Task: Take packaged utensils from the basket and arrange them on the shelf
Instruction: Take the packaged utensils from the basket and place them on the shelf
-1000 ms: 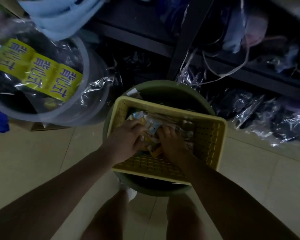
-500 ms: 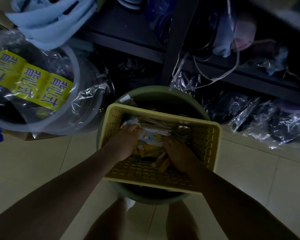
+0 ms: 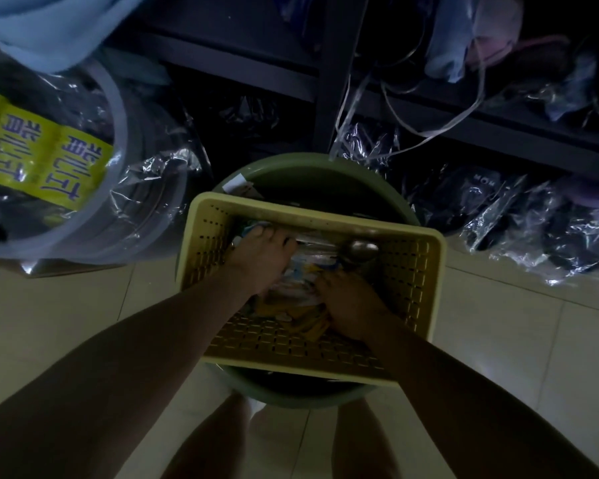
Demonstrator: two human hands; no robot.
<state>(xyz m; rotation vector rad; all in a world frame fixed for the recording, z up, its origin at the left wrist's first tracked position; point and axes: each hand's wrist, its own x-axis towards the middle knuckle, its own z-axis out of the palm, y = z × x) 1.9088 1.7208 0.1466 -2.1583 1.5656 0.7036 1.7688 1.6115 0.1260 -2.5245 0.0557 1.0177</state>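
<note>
- Yellow perforated plastic forms the basket [image 3: 419, 271], which sits on top of a round green tub [image 3: 291, 169] on the tiled floor [image 3: 66, 316].
- Packaged utensils [image 3: 308, 271] lie in a loose heap inside the basket, wrapped in clear film with pale and orange print; a metal spoon bowl [image 3: 362, 251] shows at the far side of the heap.
- Both hands are down in the basket: the left hand [image 3: 256, 261] lies over the far left of the heap with its fingers spread across the packets, and the right hand [image 3: 350, 305] presses on the near right of it, fingers curled. Whether either has closed on a packet cannot be told in the dim light.
- Dark shelf [image 3: 329, 81] stands just behind the tub, its upright post rising straight beyond the basket; loose pale straps [image 3: 429, 133] hang down from it.
- Crinkled plastic bags of dark goods [image 3: 519, 216] crowd the floor under the shelf at the right.
- At the left, a large wrapped bundle with a yellow label [image 3: 42, 157] leans close beside the tub.
</note>
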